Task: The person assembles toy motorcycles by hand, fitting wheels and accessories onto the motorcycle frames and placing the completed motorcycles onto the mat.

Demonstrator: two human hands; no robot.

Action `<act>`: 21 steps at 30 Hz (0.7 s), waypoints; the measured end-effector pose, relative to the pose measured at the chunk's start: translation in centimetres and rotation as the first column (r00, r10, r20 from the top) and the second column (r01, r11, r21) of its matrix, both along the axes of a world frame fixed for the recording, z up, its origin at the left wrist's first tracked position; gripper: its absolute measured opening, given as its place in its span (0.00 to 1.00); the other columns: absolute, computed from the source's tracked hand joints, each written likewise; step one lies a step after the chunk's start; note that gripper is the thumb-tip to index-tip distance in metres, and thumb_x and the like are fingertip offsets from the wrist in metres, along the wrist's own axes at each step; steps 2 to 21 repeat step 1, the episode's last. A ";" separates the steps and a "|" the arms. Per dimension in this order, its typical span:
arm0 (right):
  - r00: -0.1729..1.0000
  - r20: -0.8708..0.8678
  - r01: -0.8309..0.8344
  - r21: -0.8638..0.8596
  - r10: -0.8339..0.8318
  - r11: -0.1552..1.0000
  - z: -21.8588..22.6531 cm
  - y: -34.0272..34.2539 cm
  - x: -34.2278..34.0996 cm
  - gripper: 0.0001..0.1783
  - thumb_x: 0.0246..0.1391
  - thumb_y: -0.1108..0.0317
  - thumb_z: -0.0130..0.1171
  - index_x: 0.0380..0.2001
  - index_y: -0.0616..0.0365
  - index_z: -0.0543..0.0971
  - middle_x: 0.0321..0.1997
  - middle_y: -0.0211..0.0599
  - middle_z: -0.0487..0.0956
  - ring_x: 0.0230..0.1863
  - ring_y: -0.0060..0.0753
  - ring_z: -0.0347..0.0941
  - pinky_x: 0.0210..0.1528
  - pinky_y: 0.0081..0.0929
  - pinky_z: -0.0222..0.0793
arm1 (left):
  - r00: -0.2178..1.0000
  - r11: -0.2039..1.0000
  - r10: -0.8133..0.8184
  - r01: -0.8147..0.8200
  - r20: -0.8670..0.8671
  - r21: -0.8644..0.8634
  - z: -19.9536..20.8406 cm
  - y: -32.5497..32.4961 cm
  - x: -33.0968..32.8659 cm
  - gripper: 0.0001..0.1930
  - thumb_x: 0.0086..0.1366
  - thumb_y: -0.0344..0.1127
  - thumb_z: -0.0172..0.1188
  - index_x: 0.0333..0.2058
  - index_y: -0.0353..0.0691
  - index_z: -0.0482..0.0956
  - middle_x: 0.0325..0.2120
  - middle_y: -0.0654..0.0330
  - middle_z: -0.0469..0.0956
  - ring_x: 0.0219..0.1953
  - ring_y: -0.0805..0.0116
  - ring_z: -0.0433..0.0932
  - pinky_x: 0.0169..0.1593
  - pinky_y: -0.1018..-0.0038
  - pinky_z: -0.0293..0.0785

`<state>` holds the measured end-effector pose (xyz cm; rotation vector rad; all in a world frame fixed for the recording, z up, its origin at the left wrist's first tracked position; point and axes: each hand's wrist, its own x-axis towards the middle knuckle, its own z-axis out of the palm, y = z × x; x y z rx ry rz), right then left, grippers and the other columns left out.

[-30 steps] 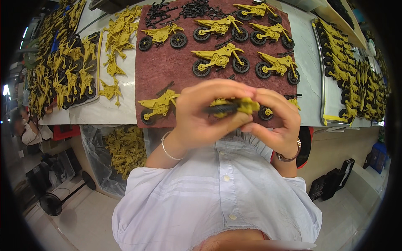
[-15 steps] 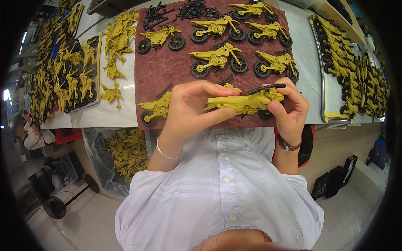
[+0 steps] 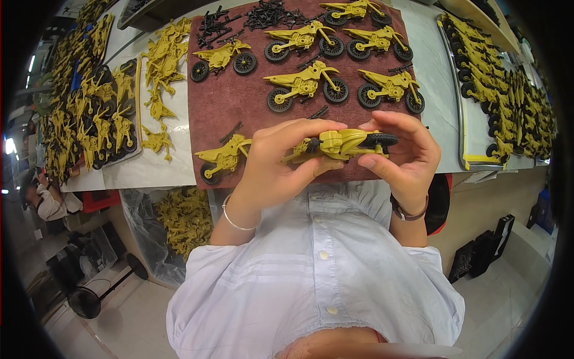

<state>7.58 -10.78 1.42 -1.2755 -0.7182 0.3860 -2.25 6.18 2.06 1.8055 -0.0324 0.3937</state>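
Above the near edge of the maroon cloth I hold a yellow toy motorcycle lying lengthwise. My left hand is closed on its left part, thumb below and fingers above. At the other end, my right hand curls round the black front wheel, with thumb and fingertips against the yellow fork and wheel. The handlebar is out of sight. By my left wrist lies a yellow motorcycle body with one black wheel and a black handlebar beside it.
Several wheeled motorcycles lie on the cloth, below a pile of black handlebars. Yellow bodies lie along its left. Trays of motorcycles stand at left and right. A bag of yellow parts sits below the table.
The held motorcycle has been turned: its black handlebar showed on top before, and now its front wheel points right. My right hand has shifted from the handlebar end to the wheel.
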 end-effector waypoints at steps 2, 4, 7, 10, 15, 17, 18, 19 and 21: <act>1.000 0.010 -0.022 0.008 0.022 1.000 0.0 -0.1 0.1 0.31 0.32 0.81 0.69 0.46 0.67 0.71 0.39 0.39 0.76 0.43 0.30 0.73 0.48 0.24 0.68 | 1.000 1.000 -0.003 0.003 0.003 0.012 -0.1 0.0 0.0 0.18 0.46 0.25 0.63 0.40 0.37 0.76 0.36 0.55 0.79 0.37 0.63 0.79 0.40 0.74 0.73; 1.000 0.010 -0.022 0.008 0.022 1.000 0.0 -0.1 0.1 0.31 0.32 0.81 0.69 0.46 0.67 0.71 0.39 0.39 0.76 0.43 0.30 0.73 0.48 0.24 0.68 | 1.000 1.000 -0.003 0.003 0.003 0.012 -0.1 0.0 0.0 0.18 0.46 0.25 0.63 0.40 0.37 0.76 0.36 0.55 0.79 0.37 0.63 0.79 0.40 0.74 0.73; 1.000 0.010 -0.022 0.008 0.022 1.000 0.0 -0.1 0.1 0.31 0.32 0.81 0.69 0.46 0.67 0.71 0.39 0.39 0.76 0.43 0.30 0.73 0.48 0.24 0.68 | 1.000 1.000 -0.003 0.003 0.003 0.012 -0.1 0.0 0.0 0.18 0.46 0.25 0.63 0.40 0.37 0.76 0.36 0.55 0.79 0.37 0.63 0.79 0.40 0.74 0.73; 1.000 0.010 -0.022 0.008 0.022 1.000 0.0 -0.1 0.1 0.31 0.32 0.81 0.69 0.46 0.67 0.71 0.39 0.39 0.76 0.43 0.30 0.73 0.48 0.24 0.68 | 1.000 1.000 -0.003 0.003 0.003 0.012 -0.1 0.0 0.0 0.18 0.46 0.25 0.63 0.40 0.37 0.76 0.36 0.55 0.79 0.37 0.63 0.79 0.40 0.74 0.73; 1.000 0.010 -0.022 0.008 0.022 1.000 0.0 -0.1 0.1 0.31 0.32 0.81 0.69 0.46 0.67 0.71 0.39 0.39 0.76 0.43 0.30 0.73 0.48 0.24 0.68 | 1.000 1.000 -0.003 0.003 0.003 0.012 -0.1 0.0 0.0 0.18 0.46 0.25 0.63 0.40 0.37 0.76 0.36 0.55 0.79 0.37 0.63 0.79 0.40 0.74 0.73; 1.000 0.010 -0.022 0.008 0.022 1.000 0.0 -0.1 0.1 0.31 0.32 0.81 0.69 0.46 0.67 0.71 0.39 0.39 0.76 0.43 0.30 0.73 0.48 0.24 0.68 | 1.000 1.000 -0.003 0.003 0.003 0.012 -0.1 0.0 0.0 0.18 0.46 0.25 0.63 0.40 0.37 0.76 0.36 0.55 0.79 0.37 0.63 0.79 0.40 0.74 0.73; 1.000 0.010 -0.022 0.008 0.022 1.000 0.0 -0.1 0.1 0.31 0.32 0.81 0.69 0.46 0.67 0.71 0.39 0.39 0.76 0.43 0.30 0.73 0.48 0.24 0.68 | 1.000 1.000 -0.003 0.003 0.003 0.012 -0.1 0.0 0.0 0.18 0.46 0.25 0.63 0.40 0.37 0.76 0.36 0.55 0.79 0.37 0.63 0.79 0.40 0.74 0.73; 1.000 0.010 -0.022 0.008 0.022 1.000 0.0 -0.1 0.1 0.31 0.32 0.81 0.69 0.46 0.67 0.71 0.39 0.39 0.76 0.43 0.30 0.73 0.48 0.24 0.68 | 1.000 1.000 -0.003 0.003 0.003 0.012 -0.1 0.0 0.0 0.18 0.46 0.25 0.63 0.40 0.37 0.76 0.36 0.55 0.79 0.37 0.63 0.79 0.40 0.74 0.73; 1.000 0.010 -0.022 0.008 0.022 1.000 0.0 -0.1 0.1 0.31 0.32 0.81 0.69 0.46 0.67 0.71 0.39 0.39 0.76 0.43 0.30 0.73 0.48 0.24 0.68 | 1.000 1.000 -0.003 0.003 0.003 0.012 -0.1 0.0 0.0 0.18 0.46 0.25 0.63 0.40 0.37 0.76 0.36 0.55 0.79 0.37 0.63 0.79 0.40 0.74 0.73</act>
